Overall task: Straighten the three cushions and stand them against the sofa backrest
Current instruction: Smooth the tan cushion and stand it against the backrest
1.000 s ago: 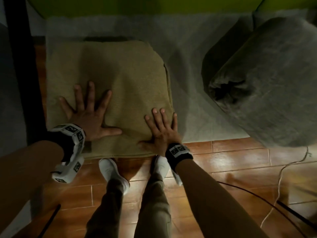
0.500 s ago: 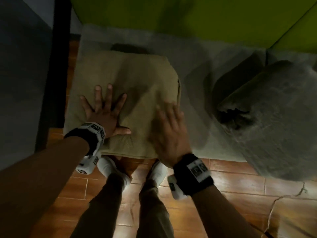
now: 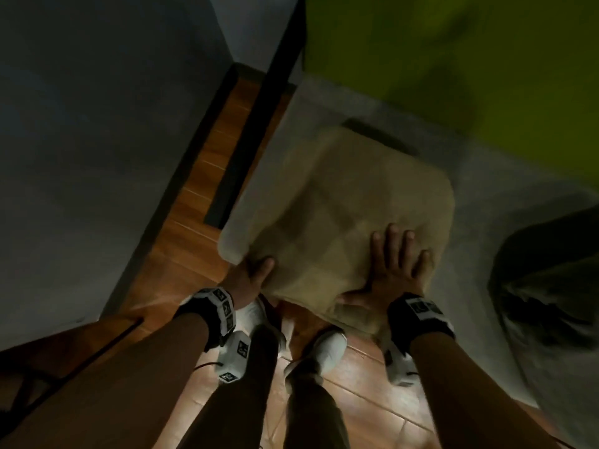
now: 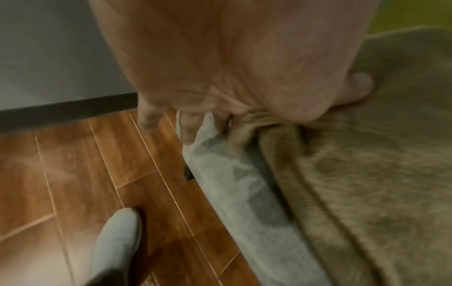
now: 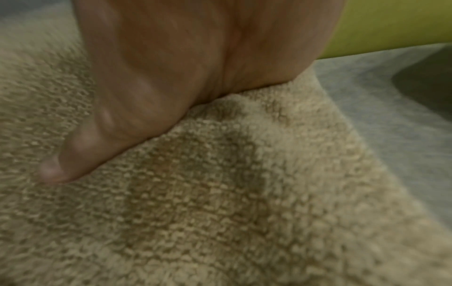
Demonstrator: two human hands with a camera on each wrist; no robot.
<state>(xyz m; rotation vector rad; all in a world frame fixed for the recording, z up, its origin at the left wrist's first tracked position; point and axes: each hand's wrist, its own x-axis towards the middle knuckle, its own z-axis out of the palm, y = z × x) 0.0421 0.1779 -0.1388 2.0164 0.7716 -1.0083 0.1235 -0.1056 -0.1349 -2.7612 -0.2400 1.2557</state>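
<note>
**Gripping tan cushion's near edge to lift it**

Near: brown wood-plank floor (image 3: 201, 176), white shoes (image 3: 324, 348). Left hand (image 3: 251, 277) grips the near-left corner of the square tan looped-weave cushion (image 3: 353, 215); thumb on top, fingers (image 4: 188, 129) curl under the edge, bunching fabric. Right hand (image 3: 393, 267) lies flat on the near-right corner, fingers spread and straight, thumb out to the side, pinching nothing.

Cushion lies flat on the grey fabric sofa seat (image 3: 505, 192), near edge overhanging the front, well short of the lime-green backrest (image 3: 453, 59).

Judgement: get the right fingers under the edge too, lift both corners evenly, pivot on the far edge, lean it on the backrest. Soft filling sags, so support low.

Far right: dark grey rumpled cushion (image 3: 551, 286), blurred.
</note>
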